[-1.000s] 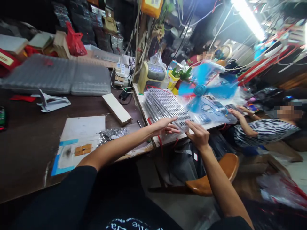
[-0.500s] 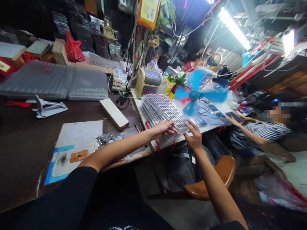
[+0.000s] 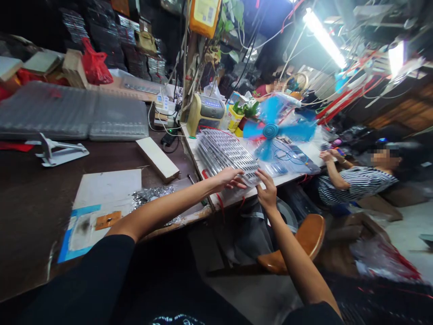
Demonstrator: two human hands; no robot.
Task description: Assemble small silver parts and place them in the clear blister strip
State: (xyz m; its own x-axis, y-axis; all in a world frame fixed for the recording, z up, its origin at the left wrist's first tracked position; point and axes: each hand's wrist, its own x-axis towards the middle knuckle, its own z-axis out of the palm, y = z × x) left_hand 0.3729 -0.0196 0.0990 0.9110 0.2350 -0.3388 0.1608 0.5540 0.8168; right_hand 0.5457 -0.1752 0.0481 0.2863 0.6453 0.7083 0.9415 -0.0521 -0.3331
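A stack of clear plastic trays (image 3: 226,151) with rows of small metallic parts lies on the white bench. At the near edge of the stack, my left hand (image 3: 232,177) has its fingers bent around the tray edge. My right hand (image 3: 267,189) grips the near right corner, fingertips on top and thumb lower down. Loose small shiny metal pieces (image 3: 152,196) lie in a heap beside my left forearm. Left of that heap, an orange-brown block (image 3: 107,220) rests on a white board (image 3: 107,187) edged with blue tape.
A blue fan (image 3: 270,131) spins just behind the trays. A long pale block (image 3: 158,159) and a white bracket (image 3: 61,151) lie on the dark table. An orange chair (image 3: 309,239) stands below the bench. A co-worker in a striped shirt (image 3: 355,184) sits at the right.
My view has shifted slightly, so most things sit a little further left. Both hands stay at the tray edge. The co-worker's hands have risen and come together.
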